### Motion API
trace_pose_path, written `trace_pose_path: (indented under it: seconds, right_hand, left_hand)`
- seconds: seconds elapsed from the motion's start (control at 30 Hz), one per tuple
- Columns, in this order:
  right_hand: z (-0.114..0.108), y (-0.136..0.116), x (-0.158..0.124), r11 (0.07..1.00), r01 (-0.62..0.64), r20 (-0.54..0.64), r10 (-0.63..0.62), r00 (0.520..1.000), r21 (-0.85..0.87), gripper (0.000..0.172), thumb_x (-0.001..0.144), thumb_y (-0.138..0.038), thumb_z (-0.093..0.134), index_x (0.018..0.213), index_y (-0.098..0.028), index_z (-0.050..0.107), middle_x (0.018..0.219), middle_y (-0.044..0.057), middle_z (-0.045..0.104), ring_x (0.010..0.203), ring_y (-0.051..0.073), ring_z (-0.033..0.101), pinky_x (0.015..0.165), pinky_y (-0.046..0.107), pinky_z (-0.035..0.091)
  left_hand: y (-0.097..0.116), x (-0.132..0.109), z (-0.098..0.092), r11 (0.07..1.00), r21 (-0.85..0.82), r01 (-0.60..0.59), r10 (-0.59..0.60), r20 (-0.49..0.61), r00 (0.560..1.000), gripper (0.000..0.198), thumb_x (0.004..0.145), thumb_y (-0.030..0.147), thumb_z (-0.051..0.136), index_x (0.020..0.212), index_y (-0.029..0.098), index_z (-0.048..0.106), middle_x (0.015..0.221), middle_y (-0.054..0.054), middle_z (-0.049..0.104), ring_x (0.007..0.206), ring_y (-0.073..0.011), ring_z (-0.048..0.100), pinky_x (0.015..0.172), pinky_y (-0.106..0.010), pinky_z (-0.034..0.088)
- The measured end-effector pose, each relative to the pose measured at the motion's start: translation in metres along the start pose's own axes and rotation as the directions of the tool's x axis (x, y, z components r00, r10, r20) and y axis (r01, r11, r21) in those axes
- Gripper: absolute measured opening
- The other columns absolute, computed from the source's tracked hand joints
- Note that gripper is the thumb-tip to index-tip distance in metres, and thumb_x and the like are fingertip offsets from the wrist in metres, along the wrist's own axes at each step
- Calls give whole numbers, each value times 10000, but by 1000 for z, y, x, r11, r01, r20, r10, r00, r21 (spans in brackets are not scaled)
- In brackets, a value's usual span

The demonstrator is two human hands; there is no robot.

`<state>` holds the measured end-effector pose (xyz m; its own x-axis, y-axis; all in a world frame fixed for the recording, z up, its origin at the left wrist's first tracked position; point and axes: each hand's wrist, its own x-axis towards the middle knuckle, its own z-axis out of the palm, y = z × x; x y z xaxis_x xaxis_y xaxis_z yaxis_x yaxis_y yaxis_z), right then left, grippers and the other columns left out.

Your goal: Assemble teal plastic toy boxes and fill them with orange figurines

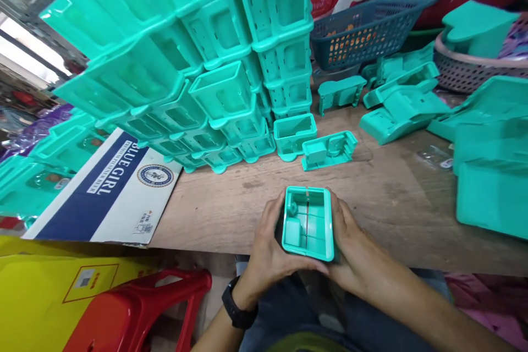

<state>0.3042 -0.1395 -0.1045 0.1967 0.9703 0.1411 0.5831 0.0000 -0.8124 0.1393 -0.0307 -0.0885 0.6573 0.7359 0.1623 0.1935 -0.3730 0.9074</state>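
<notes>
Both my hands grip one small turquoise plastic box (308, 224) at the near edge of the wooden table (231, 203). My left hand (268, 247) wraps its left side and my right hand (350, 247) wraps its right side, fingers closed around it. The box's open side faces up toward me and shows a thin divider and a small inner block. A black watch sits on my left wrist. Just beyond lie another open turquoise box (293, 135) and a flat turquoise insert piece (329, 149).
A tall stack of turquoise boxes (198, 49) fills the left rear. Loose turquoise parts (402, 107) and lids (490, 176) lie at right, with a blue basket (363, 30) behind. A printed cardboard sheet (111, 192) lies at left, a red stool (136, 308) below.
</notes>
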Motion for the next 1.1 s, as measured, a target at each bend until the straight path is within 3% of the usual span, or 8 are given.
trace_pose_path:
  seconds: [0.2, 0.43, 0.53, 0.6, 0.67, 0.8, 0.9, 1.1]
  right_hand:
    - [12, -10, -8, 995, -81, 23, 82, 996, -58, 1271, 706, -88, 659, 1635, -291, -185, 1614, 269, 238, 1362, 444, 564, 990, 578, 596]
    - [2, -7, -14, 995, -55, 23, 57, 998, -84, 1164, 810, -210, 675, 1670, -240, -110, 1631, 264, 322, 1353, 404, 595, 998, 550, 603]
    - [-29, -2, -6, 998, 36, 81, -32, 996, -58, 934, 885, -405, 698, 1675, -247, 224, 1579, 177, 498, 1419, 376, 546, 1083, 534, 559]
    - [-49, 0, 4, 999, 54, 128, -54, 990, 8, 634, 954, -507, 630, 1534, -269, 536, 1456, 123, 645, 1361, 348, 608, 1088, 507, 562]
    - [-59, 1, 16, 996, 13, 129, -24, 991, 90, 490, 992, -557, 570, 1379, -285, 695, 1361, 93, 720, 1296, 327, 660, 1090, 495, 561]
    - [-48, 0, 36, 956, -146, -60, 167, 984, 254, 612, 1028, -675, 399, 1401, -280, 679, 1483, 71, 647, 1436, 311, 538, 1245, 569, 367]
    - [-29, -1, 45, 893, -219, -36, 253, 967, 393, 753, 1009, -766, 250, 1422, -288, 658, 1539, 43, 599, 1496, 296, 463, 1307, 585, 202]
    - [-8, -4, 50, 704, -341, 110, 353, 929, 623, 734, 991, -781, 273, 1378, -309, 680, 1492, 24, 645, 1428, 287, 541, 1260, 515, 336]
  left_hand:
    - [15, -12, 14, 992, -94, 79, -91, -134, 987, 1174, 455, 728, 971, 1377, 232, 440, 1367, -144, 600, 1278, -389, 617, 1076, -560, 542]
    - [14, -10, 8, 991, -48, 125, -129, -84, 988, 941, 554, 468, 964, 1332, 216, 497, 1233, -95, 680, 1133, -337, 682, 1004, -505, 588]
    - [14, -3, -5, 998, -14, 63, -63, -30, 998, 865, 586, 375, 908, 1347, 211, 531, 1278, -102, 651, 1198, -347, 646, 1064, -514, 547]
    - [13, 2, -13, 999, 40, -18, 18, -5, 1000, 843, 554, 337, 890, 1323, 197, 574, 1290, -116, 611, 1262, -375, 593, 1100, -532, 512]
    - [12, 5, -17, 996, 67, -64, 63, 24, 998, 827, 548, 307, 870, 1315, 190, 585, 1276, -118, 594, 1274, -382, 574, 1111, -539, 496]
    - [14, 2, -18, 999, 7, 49, -50, 21, 999, 796, 630, 284, 818, 1357, 211, 502, 1313, -113, 622, 1223, -349, 626, 1093, -505, 506]
    - [17, -2, -15, 994, -13, 109, -109, 28, 994, 769, 632, 282, 789, 1332, 214, 479, 1286, -107, 646, 1182, -339, 650, 1040, -466, 533]
    - [15, -5, -9, 996, -51, 69, -67, 42, 997, 772, 647, 208, 774, 1346, 252, 449, 1275, -66, 639, 1136, -295, 661, 971, -404, 557]
